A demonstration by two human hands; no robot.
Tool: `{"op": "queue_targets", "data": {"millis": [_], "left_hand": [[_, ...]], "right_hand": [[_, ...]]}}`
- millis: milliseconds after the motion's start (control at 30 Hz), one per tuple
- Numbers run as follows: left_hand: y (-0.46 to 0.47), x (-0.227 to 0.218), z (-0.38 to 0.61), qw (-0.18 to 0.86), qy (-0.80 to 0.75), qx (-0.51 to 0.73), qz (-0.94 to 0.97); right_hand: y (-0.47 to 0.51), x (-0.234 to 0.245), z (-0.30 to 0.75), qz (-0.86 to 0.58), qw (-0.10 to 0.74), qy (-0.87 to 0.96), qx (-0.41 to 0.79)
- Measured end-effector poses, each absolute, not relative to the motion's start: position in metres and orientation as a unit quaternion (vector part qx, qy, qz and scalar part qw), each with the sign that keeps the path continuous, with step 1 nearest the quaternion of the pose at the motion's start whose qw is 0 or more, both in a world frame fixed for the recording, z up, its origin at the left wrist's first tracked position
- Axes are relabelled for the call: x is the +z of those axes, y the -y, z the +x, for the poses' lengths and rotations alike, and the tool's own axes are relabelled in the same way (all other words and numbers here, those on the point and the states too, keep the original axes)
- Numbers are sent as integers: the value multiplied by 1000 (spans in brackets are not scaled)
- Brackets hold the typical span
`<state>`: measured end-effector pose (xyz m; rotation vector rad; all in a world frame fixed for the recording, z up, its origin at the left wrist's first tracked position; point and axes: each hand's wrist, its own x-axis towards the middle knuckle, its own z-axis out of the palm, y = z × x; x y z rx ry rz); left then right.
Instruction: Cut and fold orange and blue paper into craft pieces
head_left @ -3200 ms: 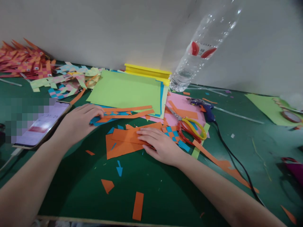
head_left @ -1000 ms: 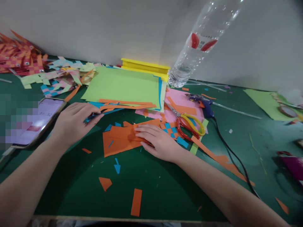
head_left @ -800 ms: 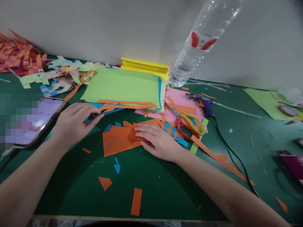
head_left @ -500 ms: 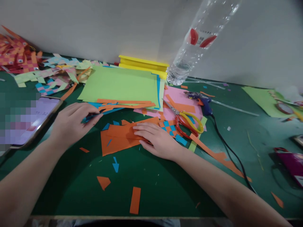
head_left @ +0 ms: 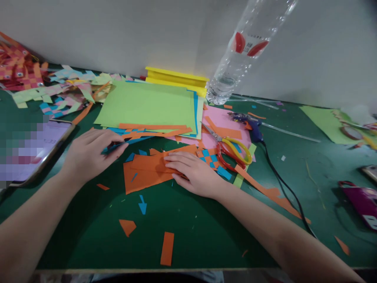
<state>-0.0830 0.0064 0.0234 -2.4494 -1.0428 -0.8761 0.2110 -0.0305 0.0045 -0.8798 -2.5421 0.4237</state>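
Note:
My left hand pinches the left end of some blue paper strips between thumb and fingers. Loose orange strips lie across the strips' right part, along the front of the green paper stack. My right hand rests palm down, its fingers stretched over folded orange paper. A small blue-and-orange woven piece lies just beyond that wrist. Scissors with red and yellow handles lie behind it, blades towards the stack. What is under the right fingers is hidden.
Green paper sheets lie at the back, by a yellow folded piece and a clear bottle. A phone is at left, woven paper pieces behind it. A glue gun trails a black cord at right. Orange scraps lie in front.
The whole view has shifted very slightly to the left. Both hands keep the same places and grips relative to the papers.

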Motion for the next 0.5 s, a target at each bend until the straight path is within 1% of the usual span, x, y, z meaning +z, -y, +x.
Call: {"op": "queue_targets", "data": {"millis": [500], "left_hand": [[-7, 22, -82, 171, 376, -326, -851]], "right_hand": [[31, 6, 211, -316, 204, 914, 155]]}}
